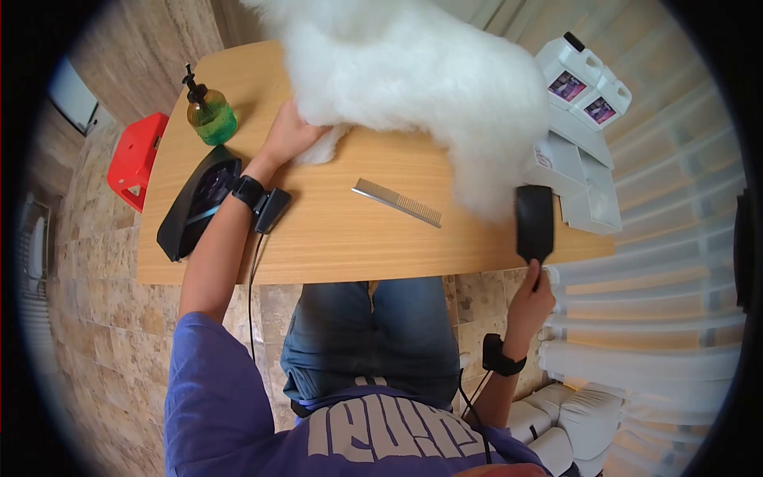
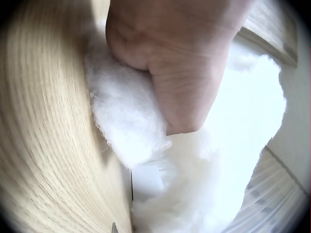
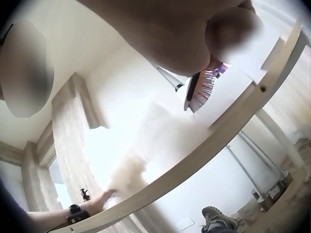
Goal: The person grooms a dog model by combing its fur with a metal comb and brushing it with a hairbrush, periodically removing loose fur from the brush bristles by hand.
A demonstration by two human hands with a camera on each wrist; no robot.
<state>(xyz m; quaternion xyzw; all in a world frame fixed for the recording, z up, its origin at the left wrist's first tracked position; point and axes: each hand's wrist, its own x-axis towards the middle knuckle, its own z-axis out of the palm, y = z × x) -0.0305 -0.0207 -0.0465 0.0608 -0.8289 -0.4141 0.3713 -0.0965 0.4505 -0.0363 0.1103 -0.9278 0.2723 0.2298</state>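
A fluffy white animal (image 1: 413,75) stands on the wooden table (image 1: 318,246), its head out of view. My left hand (image 1: 292,133) grips one of its legs low down; in the left wrist view the hand (image 2: 175,58) wraps round the white fur (image 2: 129,116), fingertips hidden. My right hand (image 1: 531,306) holds a black paddle brush (image 1: 535,222) by its handle, beside the fur at the animal's right-hand end. The right wrist view shows the brush's bristles (image 3: 203,90) below the hand (image 3: 165,34). A metal comb (image 1: 396,202) lies between the hands.
A green spray bottle (image 1: 212,115) and an open black case (image 1: 199,203) are on the table's left side. White jugs (image 1: 584,83) and a white box (image 1: 588,187) stand at the right. A red stool (image 1: 137,161) is beyond the left edge. A cable (image 1: 251,302) hangs from the left wrist.
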